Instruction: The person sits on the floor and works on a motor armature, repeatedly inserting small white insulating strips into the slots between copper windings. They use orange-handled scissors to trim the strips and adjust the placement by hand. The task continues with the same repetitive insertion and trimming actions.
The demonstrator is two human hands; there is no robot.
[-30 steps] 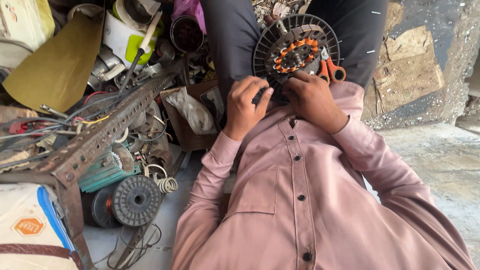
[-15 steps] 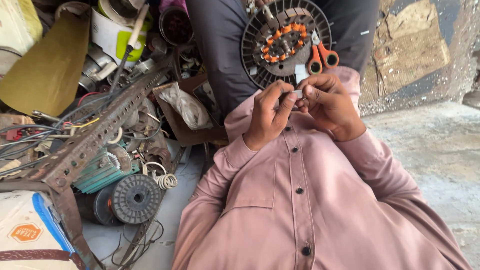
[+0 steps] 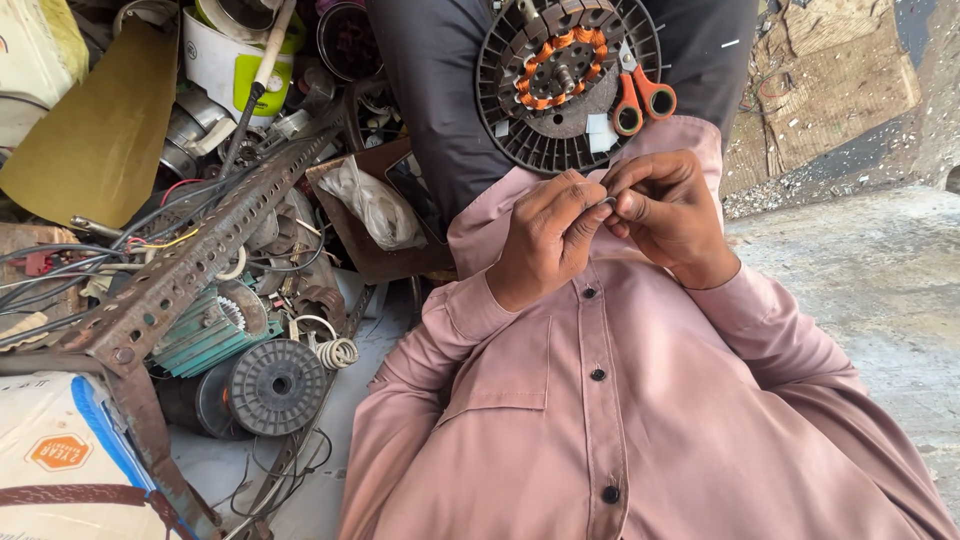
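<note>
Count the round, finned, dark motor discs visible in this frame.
2. One dark finned disc with orange copper windings lies on the person's lap, orange-handled scissors resting on it. A second grey finned disc lies in the scrap pile at left. Others may be buried.

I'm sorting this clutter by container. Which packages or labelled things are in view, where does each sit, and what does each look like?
Cardboard box: bottom left corner, white with a blue band and an orange hexagonal label.
Bucket: top left, white and round, with a green label panel.
Canister: top left corner, pale cream, with a small red mark.
No screens or signs.
</note>
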